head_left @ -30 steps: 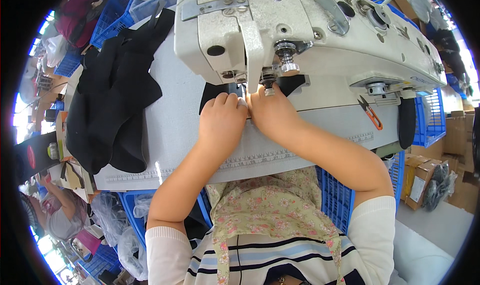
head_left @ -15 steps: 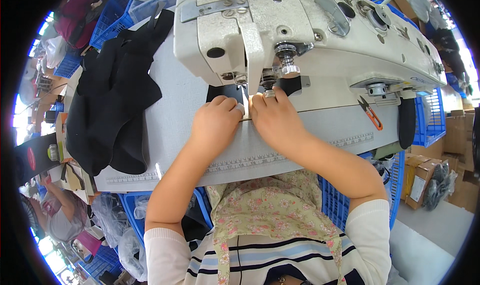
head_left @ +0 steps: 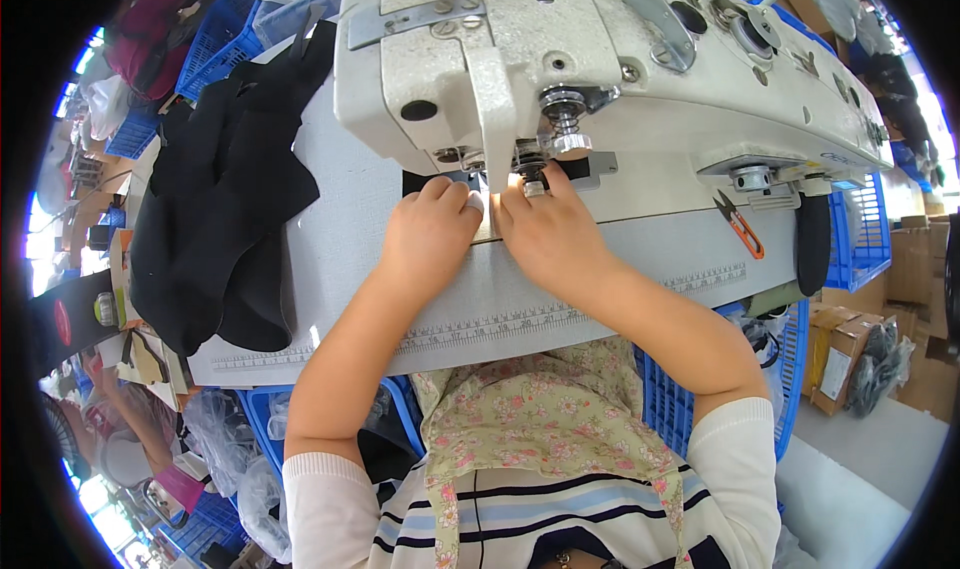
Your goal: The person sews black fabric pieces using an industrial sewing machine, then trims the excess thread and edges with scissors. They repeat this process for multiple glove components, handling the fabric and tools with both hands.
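Note:
A white sewing machine (head_left: 560, 39) stands over a grey work table (head_left: 330, 259). Under its needle area lies a black fabric piece (head_left: 411, 183), mostly hidden by my hands and the machine head. My left hand (head_left: 430, 231) is at the left of the needle area, fingers curled down and closed on the fabric. Close beside it, to the right of the presser area, my right hand (head_left: 548, 231) has its fingers bent onto the same piece, partly hidden by the machine's lower parts. The fingertips of both hands are out of sight.
Black cut fabric pieces (head_left: 225, 199) are heaped on the left of the table. Orange-handled thread snips (head_left: 742, 231) lie at the right, by the machine's base. A printed ruler strip (head_left: 520, 323) runs along the front. Blue crates (head_left: 668, 404) stand below, and a person's arm (head_left: 140, 419) shows at far left.
Both hands have shifted slightly away from me, staying beside the needle area. Less black fabric shows near my right hand. The view has moved a little; the other person's arm has lowered.

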The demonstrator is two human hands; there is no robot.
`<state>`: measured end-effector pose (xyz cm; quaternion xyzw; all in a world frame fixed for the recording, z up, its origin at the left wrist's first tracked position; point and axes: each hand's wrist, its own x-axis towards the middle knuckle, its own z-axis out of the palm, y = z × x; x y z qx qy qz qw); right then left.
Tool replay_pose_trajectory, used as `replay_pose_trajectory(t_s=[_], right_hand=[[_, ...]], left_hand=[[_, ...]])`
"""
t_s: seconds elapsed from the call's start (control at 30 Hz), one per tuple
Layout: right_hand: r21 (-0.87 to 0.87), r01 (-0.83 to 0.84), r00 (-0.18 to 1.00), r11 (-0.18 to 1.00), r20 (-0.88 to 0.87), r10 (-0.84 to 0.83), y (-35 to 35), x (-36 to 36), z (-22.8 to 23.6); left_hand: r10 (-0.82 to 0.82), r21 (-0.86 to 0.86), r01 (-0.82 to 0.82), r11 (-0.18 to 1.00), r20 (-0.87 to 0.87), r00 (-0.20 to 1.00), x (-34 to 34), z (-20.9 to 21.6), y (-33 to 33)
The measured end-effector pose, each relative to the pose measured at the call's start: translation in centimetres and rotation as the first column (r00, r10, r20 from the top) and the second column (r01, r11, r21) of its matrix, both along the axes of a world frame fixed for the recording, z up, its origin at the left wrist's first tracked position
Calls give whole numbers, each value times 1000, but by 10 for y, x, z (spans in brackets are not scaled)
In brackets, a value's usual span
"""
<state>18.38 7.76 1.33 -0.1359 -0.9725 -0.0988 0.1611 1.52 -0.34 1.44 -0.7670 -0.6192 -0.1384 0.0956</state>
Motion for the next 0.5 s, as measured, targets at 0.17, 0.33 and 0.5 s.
replay_pose_trajectory(t_s=[0.17,0.33,0.5], right_hand=[[13,11,999,1000,48,-11,3,-2,1],[-115,34,999,993,-24,-37,3,0,1],[-236,64,998,970,-10,-69,36,14,21]], left_hand=[[13,-35,-13,999,-14,1000,-1,1,2],[32,-71,-32,997,7,999,0,4,6],[2,-154,-3,988,-5,1000,-3,8,7]])
